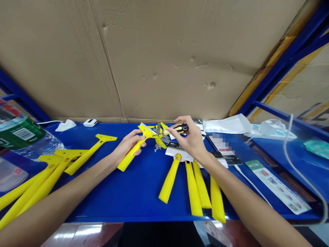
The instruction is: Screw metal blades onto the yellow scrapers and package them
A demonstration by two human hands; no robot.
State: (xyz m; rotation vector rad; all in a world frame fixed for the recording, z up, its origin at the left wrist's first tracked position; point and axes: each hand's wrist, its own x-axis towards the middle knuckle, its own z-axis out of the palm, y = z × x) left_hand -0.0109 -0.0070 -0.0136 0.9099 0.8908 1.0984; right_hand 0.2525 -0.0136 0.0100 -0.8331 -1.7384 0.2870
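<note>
Screwdriver (167, 131) crosswise to yellow scraper (128, 157)

Left hand (130, 142): grip closed round the scraper's handle, just below its head, toward the table's (144, 195) far edge. Long axis slants: head to far edge, butt to near edge and left. Right hand (191, 135): grip closed on the screwdriver's handle, shaft pointing left at the head. Left hand nearer the head; tip touching or just short, can't tell

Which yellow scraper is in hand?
The yellow scraper gripped by the left hand, with the screwdriver at its head; the other scrapers lie unheld.
</note>
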